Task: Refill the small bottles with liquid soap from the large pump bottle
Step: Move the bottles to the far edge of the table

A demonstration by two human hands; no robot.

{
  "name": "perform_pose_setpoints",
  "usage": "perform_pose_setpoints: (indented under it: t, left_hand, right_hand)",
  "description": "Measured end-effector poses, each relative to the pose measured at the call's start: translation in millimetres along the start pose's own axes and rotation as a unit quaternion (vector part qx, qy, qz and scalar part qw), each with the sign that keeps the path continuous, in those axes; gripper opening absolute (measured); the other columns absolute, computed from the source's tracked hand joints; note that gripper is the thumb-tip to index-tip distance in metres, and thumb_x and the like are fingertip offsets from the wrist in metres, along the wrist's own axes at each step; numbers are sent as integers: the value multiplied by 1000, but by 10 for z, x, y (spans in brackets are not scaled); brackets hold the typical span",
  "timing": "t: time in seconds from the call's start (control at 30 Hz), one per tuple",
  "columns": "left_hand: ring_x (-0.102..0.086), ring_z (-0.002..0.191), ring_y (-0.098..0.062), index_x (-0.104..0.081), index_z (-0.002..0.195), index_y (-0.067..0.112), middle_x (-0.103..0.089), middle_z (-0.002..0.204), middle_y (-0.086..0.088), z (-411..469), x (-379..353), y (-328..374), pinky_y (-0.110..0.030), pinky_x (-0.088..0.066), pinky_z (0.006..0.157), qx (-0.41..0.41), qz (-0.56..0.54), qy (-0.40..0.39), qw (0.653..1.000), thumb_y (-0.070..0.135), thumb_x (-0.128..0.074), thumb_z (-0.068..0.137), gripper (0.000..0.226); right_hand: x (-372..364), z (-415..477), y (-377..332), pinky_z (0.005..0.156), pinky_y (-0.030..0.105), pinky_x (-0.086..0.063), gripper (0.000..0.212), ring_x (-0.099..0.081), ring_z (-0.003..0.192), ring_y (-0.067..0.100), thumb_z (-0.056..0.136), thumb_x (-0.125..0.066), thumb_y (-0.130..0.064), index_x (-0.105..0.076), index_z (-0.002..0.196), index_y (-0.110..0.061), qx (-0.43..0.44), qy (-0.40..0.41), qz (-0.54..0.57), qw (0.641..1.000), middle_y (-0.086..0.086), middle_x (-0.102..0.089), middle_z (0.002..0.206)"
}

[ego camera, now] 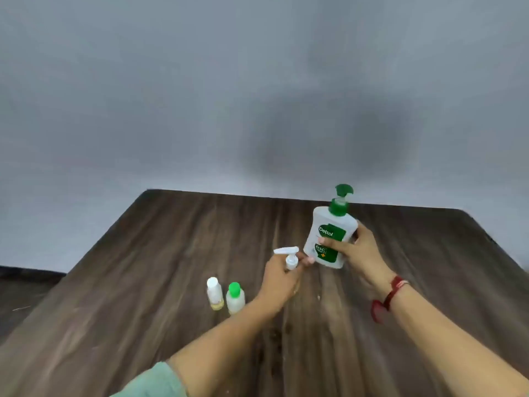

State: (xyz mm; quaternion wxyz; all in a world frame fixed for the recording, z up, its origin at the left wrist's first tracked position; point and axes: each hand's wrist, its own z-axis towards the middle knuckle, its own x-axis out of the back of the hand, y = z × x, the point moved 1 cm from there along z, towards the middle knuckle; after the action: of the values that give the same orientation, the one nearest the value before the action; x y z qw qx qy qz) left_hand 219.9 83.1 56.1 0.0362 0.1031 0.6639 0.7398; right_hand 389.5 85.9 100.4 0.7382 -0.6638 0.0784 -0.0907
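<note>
**Over the tabletop's middle: big bottle in hand, no soap moved yet**

Toward the far edge of the dark wood-grain tabletop [143,282], a bit right of centre, the right hand [357,253] is wrapped around the large white plastic pump bottle with the green pump head and green label [329,224]. The bottle is tilted, and its base looks lifted off the wood, though I can't say for sure.

The left hand [279,277] sits just beside it, fingers curled round a small bottle with a white pump top [289,255]. Only the pump and collar show, the body is hidden in the grip. That pump is on, so nothing can go in yet.

Left of that hand, nearer the middle, 2 more small clear bottles stand upright, just beside each other: 1 with a white cap and a little yellowish liquid at the bottom [214,293], 1 with a green cap [235,298]. Both are capped.

My read is we're right at the start: source and first target picked up, no transfer going. Next move probably needs the small pump top unscrewed first, then the green nozzle lined up over that narrow neck. Both hands are busy, so something likely gets put down first.
</note>
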Motion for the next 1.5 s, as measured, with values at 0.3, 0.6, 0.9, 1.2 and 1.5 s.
perform_pose_setpoints:
  t: [0.3,0.6,0.9,1.2,1.5]
  left_hand:
    - [-45,49,4,-63,71,23,-55,48,15,21,12,408,-18,-39,53,39,19,-3,999,27,-70,86,17]
    - [-59,68,0,-63,59,43,-62,66,18,3,-20,282,-17,-45,65,3,115,-4,993,35,-77,78,25]
    - [-62,81,-6,-67,75,7,-69,79,10,-276,-22,-394,-32,-48,77,22,124,-9,992,28,-67,71,22]
    - [-61,93,-10,-74,82,17,-67,89,5,-354,63,-594,-26,-48,83,50,105,-64,991,40,-74,76,24]
    - [-57,98,-3,-66,83,42,-60,95,23,-277,147,-594,-20,-45,89,59,138,-133,980,51,-80,64,26]
  right_hand:
    - [-61,43,-376,71,27,-59,48,-68,83,16,67,-83,5,-61,102,-19,-13,-19,-36,999,6,-70,95]
    - [-33,304,-434,72,23,-58,53,-67,84,7,68,-83,2,-59,112,-14,-12,-20,-36,999,0,-69,97]
    - [-16,345,46,87,44,-57,58,-67,98,28,66,-85,2,-59,116,-9,-61,11,-36,997,11,-70,105]
    - [-139,237,501,86,47,-56,56,-66,98,31,64,-83,9,-61,111,-10,-118,64,-4,991,11,-69,102]
    - [-337,426,708,82,41,-56,53,-65,95,26,64,-83,8,-61,104,-19,-139,40,-39,989,6,-68,99]
